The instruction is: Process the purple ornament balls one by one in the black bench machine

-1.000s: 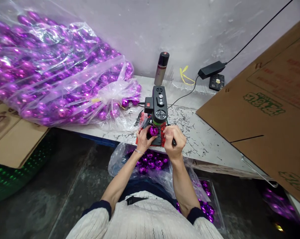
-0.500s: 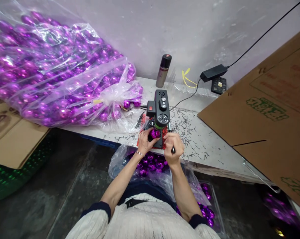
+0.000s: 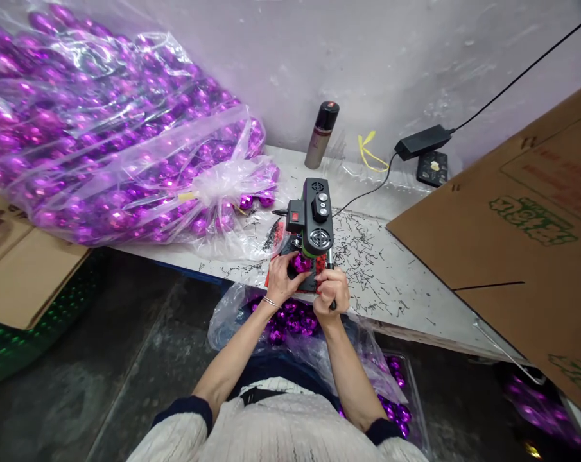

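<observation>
A black machine with round vents, silver buttons and a red switch stands at the table's front edge. Under its head sits a shiny purple bauble. My left hand curls around the bauble from the left, thumb and fingers on its sides. On the right, my right hand is closed around the black handle of a lever with a metal shaft. The machine's head hides the top of the bauble. A red and black mat shows under the base.
A large clear bag of purple baubles fills the left. An open bag of baubles lies below the table edge. Black bits litter the table. A spray can, a power adapter and a cardboard box stand around.
My right hand and the lever handle have moved slightly down and toward me. The left hand keeps its hold on the bauble. The whole view has shifted a little.
</observation>
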Action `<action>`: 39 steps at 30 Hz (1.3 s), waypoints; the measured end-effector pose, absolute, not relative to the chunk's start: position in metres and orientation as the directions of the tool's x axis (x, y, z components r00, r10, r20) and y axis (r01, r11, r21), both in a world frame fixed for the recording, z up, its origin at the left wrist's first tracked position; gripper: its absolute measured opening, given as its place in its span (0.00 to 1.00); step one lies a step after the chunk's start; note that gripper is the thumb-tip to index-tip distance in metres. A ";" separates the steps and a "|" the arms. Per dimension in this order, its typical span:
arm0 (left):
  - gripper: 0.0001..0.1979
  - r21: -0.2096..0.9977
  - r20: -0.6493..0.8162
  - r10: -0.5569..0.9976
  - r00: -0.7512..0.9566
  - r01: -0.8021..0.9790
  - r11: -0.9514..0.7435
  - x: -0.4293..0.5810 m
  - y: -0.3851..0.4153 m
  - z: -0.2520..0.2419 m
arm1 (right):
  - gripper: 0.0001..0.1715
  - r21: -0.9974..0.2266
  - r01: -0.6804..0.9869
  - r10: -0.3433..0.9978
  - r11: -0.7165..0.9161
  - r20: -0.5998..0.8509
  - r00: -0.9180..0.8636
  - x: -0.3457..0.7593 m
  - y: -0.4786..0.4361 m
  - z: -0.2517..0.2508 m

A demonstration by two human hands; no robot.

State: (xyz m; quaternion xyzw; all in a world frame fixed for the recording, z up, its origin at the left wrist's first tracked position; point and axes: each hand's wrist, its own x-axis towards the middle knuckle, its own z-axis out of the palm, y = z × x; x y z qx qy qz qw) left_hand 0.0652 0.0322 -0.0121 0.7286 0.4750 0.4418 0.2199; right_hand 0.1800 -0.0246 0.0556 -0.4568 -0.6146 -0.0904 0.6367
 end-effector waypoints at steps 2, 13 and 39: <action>0.28 0.742 0.425 0.892 0.155 0.504 -0.441 0.065 0.032 -0.013 | 0.16 -0.479 0.674 0.454 0.562 0.860 0.233 0.180 -0.025 0.055; 0.27 0.740 0.444 0.881 0.161 0.488 -0.462 0.064 0.032 -0.013 | 0.15 -0.403 0.705 0.422 0.584 0.892 0.160 0.180 -0.022 0.044; 0.15 0.538 0.578 0.673 0.461 0.405 -0.739 0.016 0.006 -0.008 | 0.17 -0.444 0.690 0.462 0.571 0.869 0.177 0.185 -0.022 0.112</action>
